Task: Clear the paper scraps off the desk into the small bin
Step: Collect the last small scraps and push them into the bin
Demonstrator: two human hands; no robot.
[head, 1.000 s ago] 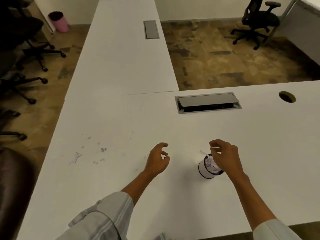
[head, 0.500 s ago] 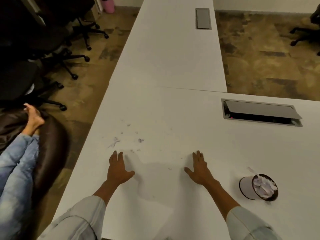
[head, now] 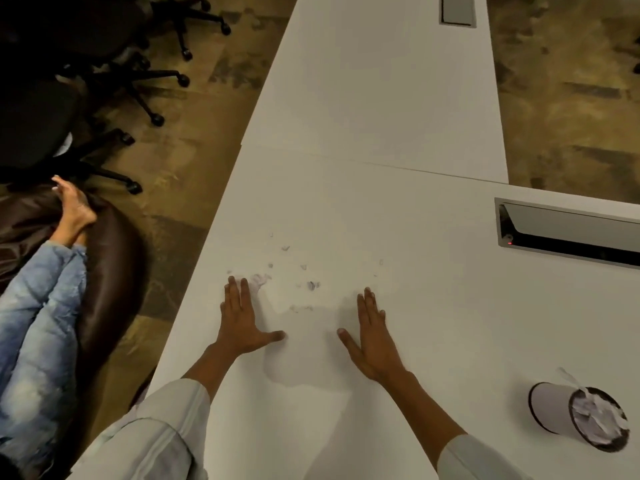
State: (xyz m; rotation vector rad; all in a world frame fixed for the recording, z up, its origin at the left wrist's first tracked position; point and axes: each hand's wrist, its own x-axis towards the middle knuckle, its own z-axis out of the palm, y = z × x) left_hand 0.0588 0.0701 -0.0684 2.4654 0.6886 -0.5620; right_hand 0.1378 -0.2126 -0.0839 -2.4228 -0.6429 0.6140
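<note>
Scraps (head: 277, 278) of paper scattered on white desk (head: 381, 133), small torn bits, mostly between and just beyond the two hands. Left hand (head: 242, 323) flat on desk, palm down, fingers straight and together, thumb out, holding nothing; fingertips touching the nearest scraps. Right hand (head: 372, 337) flat too, spread wide, thumb pointing toward left hand, nothing held; right of the scraps, apart from them. Small bin (head: 554, 410) well right of the scraps, near desk's front edge, white wall, dark rim, stuffed with crumpled paper, one strip poking up. Cable hatch (head: 568, 233) in desk, behind bin, lid ajar.
</note>
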